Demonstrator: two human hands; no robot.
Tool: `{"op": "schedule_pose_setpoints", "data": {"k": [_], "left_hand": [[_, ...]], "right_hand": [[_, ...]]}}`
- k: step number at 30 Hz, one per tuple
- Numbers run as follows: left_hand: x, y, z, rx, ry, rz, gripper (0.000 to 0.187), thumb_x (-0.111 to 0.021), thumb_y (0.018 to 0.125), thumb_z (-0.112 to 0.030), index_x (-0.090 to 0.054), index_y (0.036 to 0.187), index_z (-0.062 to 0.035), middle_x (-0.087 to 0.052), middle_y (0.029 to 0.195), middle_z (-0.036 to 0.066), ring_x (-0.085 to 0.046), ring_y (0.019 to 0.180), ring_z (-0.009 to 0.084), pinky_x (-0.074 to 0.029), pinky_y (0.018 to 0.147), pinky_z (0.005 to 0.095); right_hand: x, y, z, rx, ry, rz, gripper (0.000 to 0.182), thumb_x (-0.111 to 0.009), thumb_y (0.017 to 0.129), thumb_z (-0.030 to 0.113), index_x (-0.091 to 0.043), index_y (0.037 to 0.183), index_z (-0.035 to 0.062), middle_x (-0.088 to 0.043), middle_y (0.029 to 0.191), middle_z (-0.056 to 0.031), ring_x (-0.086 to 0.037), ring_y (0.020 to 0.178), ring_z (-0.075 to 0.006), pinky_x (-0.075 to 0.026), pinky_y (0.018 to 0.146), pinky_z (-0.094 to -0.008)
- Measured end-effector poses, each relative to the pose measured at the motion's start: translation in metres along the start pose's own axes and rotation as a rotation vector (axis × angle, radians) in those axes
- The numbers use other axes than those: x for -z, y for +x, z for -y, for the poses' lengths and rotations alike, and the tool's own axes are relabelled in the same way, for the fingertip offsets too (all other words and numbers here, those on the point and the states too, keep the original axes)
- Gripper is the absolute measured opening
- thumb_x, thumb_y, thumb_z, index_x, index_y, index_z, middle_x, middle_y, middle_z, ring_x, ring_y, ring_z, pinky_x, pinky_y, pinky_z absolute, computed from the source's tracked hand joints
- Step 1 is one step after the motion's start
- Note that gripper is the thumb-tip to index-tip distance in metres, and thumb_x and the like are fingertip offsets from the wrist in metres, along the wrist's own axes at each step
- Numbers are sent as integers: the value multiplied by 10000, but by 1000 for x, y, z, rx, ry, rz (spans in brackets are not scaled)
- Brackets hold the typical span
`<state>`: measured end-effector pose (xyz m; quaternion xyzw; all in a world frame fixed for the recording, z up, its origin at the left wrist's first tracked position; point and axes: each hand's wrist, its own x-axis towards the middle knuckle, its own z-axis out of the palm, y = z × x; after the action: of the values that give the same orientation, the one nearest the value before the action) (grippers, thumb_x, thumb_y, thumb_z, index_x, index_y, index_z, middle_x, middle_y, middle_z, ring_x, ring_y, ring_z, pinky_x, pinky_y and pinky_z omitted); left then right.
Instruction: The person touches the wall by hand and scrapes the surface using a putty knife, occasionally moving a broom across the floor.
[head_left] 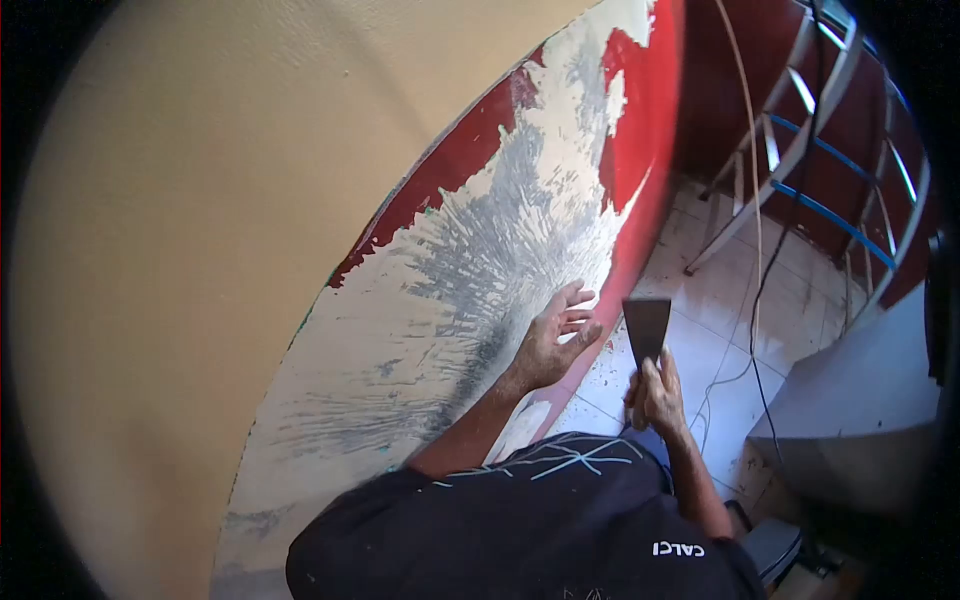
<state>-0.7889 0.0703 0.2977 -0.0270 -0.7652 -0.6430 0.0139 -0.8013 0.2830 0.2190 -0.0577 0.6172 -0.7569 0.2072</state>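
Observation:
My right hand (657,396) is wrapped around the handle of a putty knife (648,325), its wide dark blade pointing up and away from me. My left hand (560,338) is raised with its fingers loosely apart and nothing in them, close against the lower part of the wall in this view. On the wall there, red paint (640,130) is broken by a large scraped patch (520,215) of white and grey with streaky marks. Ragged paint edges surround the patch, and dust whitens the fingers of my left hand.
A cream wall surface (220,180) fills the left. A metal ladder (800,130) with blue-edged rungs stands at the upper right, and cables (765,300) hang down near it. Paint flakes lie on the tiled floor (700,330). A pale grey panel (850,390) stands at the right.

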Motion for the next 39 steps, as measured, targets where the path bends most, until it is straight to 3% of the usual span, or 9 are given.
{"op": "schedule_pose_setpoints", "data": {"k": [4,8,11,16,25,30,31,38,39], "left_hand": [[-13,39,-22,-219,-292,1,552,-514,959,-268,-289,1374,17,-457,1323,158,-483,1175,220,-363,1008,359],[-14,73,-48,-139,-276,-175,497,-336,1009,-369,-466,1248,47,-577,1185,149,-556,1104,215,-432,956,346],[-28,80,-55,-82,-499,-437,495,-364,1005,-393,-577,1128,37,-649,1028,124,-630,922,185,-498,843,309],[-30,66,-25,0,-273,-579,521,-368,996,-417,-611,1021,42,-670,954,129,-640,772,157,-512,653,267],[-73,79,-16,144,-321,-638,517,-338,1014,-381,-591,1012,70,-666,932,162,-662,780,197,-528,600,291],[-84,91,-20,156,-347,-585,484,-378,995,-414,-564,1069,26,-664,916,132,-655,758,186,-525,574,290],[-82,90,-19,127,-354,-615,468,-390,991,-410,-537,1114,17,-661,938,135,-656,766,195,-528,569,298],[-78,74,-79,-105,-415,-587,461,-393,990,-415,-540,1132,-2,-663,940,118,-624,724,124,-535,644,277],[-79,72,-80,-117,-426,-599,451,-391,992,-410,-561,1098,-5,-661,918,105,-617,705,115,-528,625,267]], "right_hand": [[-19,65,79,64,14,377,322,-358,987,174,-336,1294,80,-516,689,-52,-500,494,-123,-430,453,-267],[-37,91,135,53,7,553,276,-336,995,185,-352,1238,54,-524,679,-57,-505,498,-124,-417,430,-253],[-41,100,121,15,98,660,281,-340,993,196,-385,1220,37,-525,677,-53,-495,505,-116,-422,472,-251],[-9,97,94,-97,36,835,276,-349,1011,270,-513,1077,57,-488,645,-22,-481,544,-95,-403,505,-242],[33,111,70,-245,132,869,335,-340,1012,290,-534,1005,17,-484,628,-28,-469,496,-100,-412,477,-254],[49,115,90,89,-61,843,353,-368,1001,300,-532,870,16,-484,617,-45,-478,523,-140,-406,507,-292],[48,110,112,-140,-97,837,381,-372,995,321,-515,805,23,-493,618,-54,-485,542,-154,-394,518,-306],[7,76,129,-25,189,847,260,-340,980,245,-458,1050,24,-538,667,-60,-467,454,-107,-369,418,-236],[1,69,131,-9,171,821,343,-315,976,237,-389,1206,-6,-526,609,-85,-473,430,-137,-381,410,-247]]}}
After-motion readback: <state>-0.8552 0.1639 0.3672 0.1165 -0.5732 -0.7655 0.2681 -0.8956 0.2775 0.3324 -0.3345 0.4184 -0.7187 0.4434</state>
